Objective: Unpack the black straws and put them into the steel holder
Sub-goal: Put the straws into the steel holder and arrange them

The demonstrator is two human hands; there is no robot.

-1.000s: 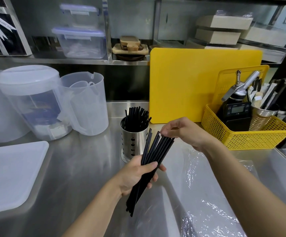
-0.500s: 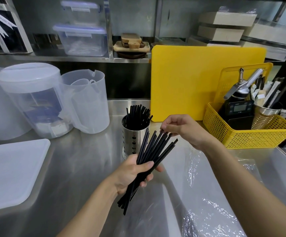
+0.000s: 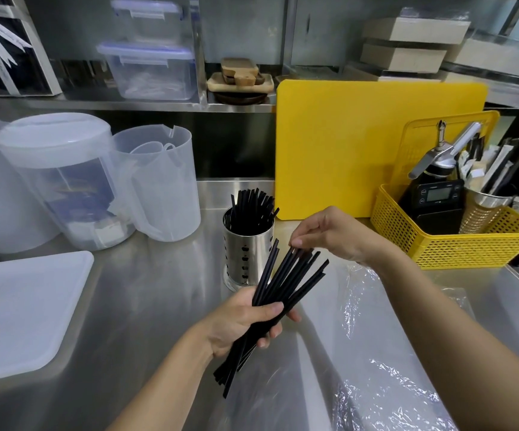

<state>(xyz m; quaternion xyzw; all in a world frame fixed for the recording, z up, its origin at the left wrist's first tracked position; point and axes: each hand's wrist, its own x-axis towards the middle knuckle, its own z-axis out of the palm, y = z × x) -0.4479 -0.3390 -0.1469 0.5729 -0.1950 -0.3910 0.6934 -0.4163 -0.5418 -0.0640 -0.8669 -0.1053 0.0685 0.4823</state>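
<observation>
A bunch of black straws [image 3: 283, 284], long and thin, leans up to the right and spreads out at the top. The left hand [image 3: 239, 321] grips its middle, and the right hand [image 3: 329, 234] pinches its top tips. Just behind it, a shiny steel holder [image 3: 247, 256] stands upright. It is full of more straws [image 3: 252, 206] poking out.

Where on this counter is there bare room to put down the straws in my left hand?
Bare steel lies between the white tray and the steel holder, in front of the jugs. Right of the holder, plastic wrap covers the counter; the yellow basket crowds the back right.
</observation>
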